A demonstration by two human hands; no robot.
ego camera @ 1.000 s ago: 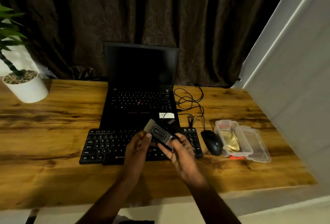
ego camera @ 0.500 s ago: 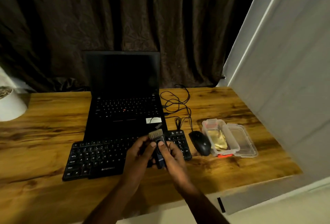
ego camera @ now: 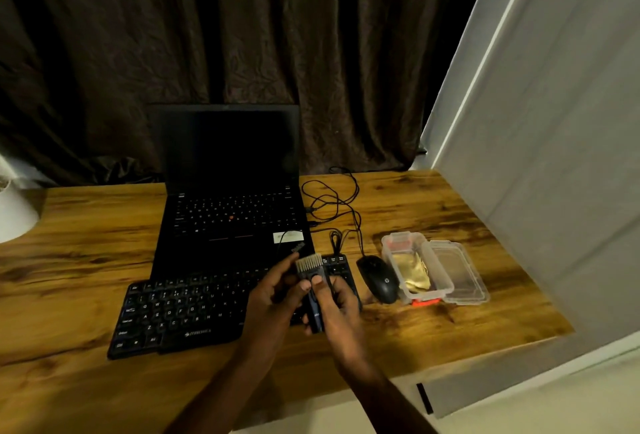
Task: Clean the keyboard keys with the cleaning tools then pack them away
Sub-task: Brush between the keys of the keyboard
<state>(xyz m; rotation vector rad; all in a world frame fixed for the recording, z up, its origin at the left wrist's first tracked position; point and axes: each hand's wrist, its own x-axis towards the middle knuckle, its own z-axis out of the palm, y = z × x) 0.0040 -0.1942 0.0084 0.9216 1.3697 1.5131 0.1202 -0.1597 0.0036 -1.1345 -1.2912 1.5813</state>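
Note:
A dark cleaning brush [ego camera: 310, 274] with pale bristles at its far end is held upright over the right part of the black external keyboard [ego camera: 180, 309]. My left hand [ego camera: 272, 298] grips its left side with the thumb on its front. My right hand [ego camera: 336, 309] holds its right side and lower end, thumb on the front too. A clear plastic case [ego camera: 420, 267] stands open to the right, a yellow cloth [ego camera: 414, 272] inside it and its lid [ego camera: 460, 274] lying beside it.
A black laptop [ego camera: 228, 191] stands open behind the keyboard. A black mouse [ego camera: 377, 278] with tangled cable [ego camera: 332, 205] lies between keyboard and case. A white plant pot [ego camera: 14, 212] is at the far left. A grey wall panel [ego camera: 554, 156] borders the wooden desk [ego camera: 69, 260] on the right.
The brush has turned from slanting to upright between my hands, with both thumbs now on its front. The view has swung to the right, so the plant pot is nearly out of frame.

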